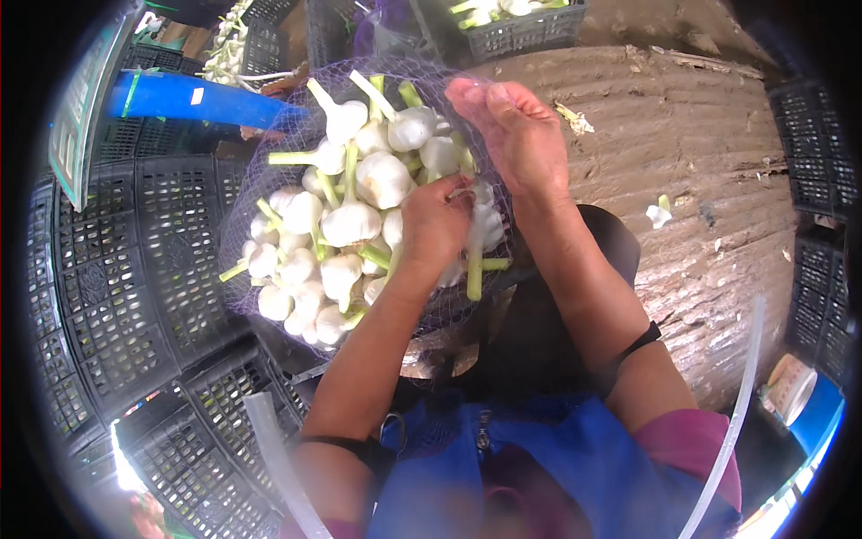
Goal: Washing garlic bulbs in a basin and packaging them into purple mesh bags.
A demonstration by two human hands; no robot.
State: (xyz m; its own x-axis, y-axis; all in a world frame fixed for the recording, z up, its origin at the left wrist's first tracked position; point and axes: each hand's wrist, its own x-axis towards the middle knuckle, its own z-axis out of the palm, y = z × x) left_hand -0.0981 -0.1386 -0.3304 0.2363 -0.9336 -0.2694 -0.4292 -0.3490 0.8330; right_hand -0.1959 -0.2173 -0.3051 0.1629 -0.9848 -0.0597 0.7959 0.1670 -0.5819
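A purple mesh bag [241, 202], spread wide, is heaped with white garlic bulbs [350, 223] on short green stems. My left hand [435, 220] reaches over the heap inside the bag. Its fingers curl round a garlic bulb [486, 226] at the right side, partly hidden by the hand and blurred. At the bag's upper right edge is my right hand [523, 139], fingers bent against the netting. The netting between those fingers is hard to make out.
Black plastic crates [184, 242] stand along the left, with more crates [813, 148] at the far right. A crate of garlic [525, 29] sits at the back. A blue sleeve [202, 99] of another person reaches in from the left. Garlic scraps [659, 214] lie on the brown ground.
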